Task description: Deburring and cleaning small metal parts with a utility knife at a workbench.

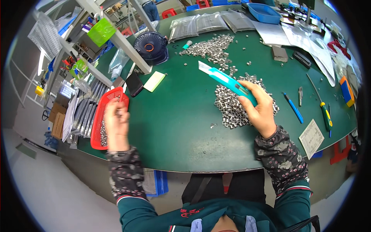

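Note:
My right hand [259,106] grips a teal utility knife [228,80] above a pile of short metal tube pieces [231,106]. The knife's blade end points to the far left. My left hand [117,121] is over the right side of a red plastic basket [94,129] at the left edge of the table. Its fingers look curled but are smeared by motion, so I cannot tell whether anything is between them. Small metal pieces lie in the basket, partly hidden by that hand. Farther back spreads a second pile of metal pieces [210,48].
A black fan [150,47], a dark phone [134,84] and a pale green pad [155,81] lie at left. On the right are a blue-handled tool [294,110], a screwdriver [324,116] and a paper slip [311,138]. Plastic-bagged stacks [210,23] line the back near a blue tray [264,13].

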Motion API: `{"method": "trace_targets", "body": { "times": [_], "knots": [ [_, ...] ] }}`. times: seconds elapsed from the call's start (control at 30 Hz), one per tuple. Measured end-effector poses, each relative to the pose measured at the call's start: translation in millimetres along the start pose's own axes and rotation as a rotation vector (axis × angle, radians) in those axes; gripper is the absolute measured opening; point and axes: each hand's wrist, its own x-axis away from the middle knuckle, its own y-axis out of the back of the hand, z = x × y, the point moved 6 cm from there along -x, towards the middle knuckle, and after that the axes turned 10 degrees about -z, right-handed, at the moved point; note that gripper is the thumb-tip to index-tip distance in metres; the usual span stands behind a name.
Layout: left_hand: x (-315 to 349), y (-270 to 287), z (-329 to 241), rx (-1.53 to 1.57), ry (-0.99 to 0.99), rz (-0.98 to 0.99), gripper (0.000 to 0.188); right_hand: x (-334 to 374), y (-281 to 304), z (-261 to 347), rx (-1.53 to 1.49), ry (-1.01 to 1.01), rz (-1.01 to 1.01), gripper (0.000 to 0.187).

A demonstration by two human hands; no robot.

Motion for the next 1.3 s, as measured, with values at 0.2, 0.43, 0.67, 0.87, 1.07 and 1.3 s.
{"method": "trace_targets", "body": {
  "times": [0.2, 0.43, 0.67, 0.87, 1.07, 1.3],
  "knots": [
    [-84.0, 176.3, -78.0, -0.981, -0.652, -0.375, 0.018, -1.7, 4.4, 6.2, -0.042, 0.032, -0.056, 0.029],
    [-74.0, 179.1, -49.9, -1.439, -0.774, -0.315, 0.017, 0.8, 2.6, 1.5, -0.067, 0.003, -0.056, 0.03],
    [63.0, -77.4, 58.6, -0.971, -0.331, 0.311, 0.012, 3.3, 4.5, -2.6, -0.048, 0.014, -0.048, 0.03],
    [114.5, -155.4, 137.5, -1.057, -0.445, 0.7, 0.027, 4.2, -1.8, 1.7, -0.084, 0.016, -0.023, 0.029],
    [108.0, -162.9, 161.8, -1.126, -0.582, 0.61, 0.015, 5.6, -1.3, 3.0, -0.091, 0.017, 0.003, 0.03],
    [99.0, -141.7, 146.5, -0.621, 0.178, 0.509, 0.014, 5.6, -4.5, 4.3, -0.07, 0.013, 0.035, 0.029]
  ]
}}
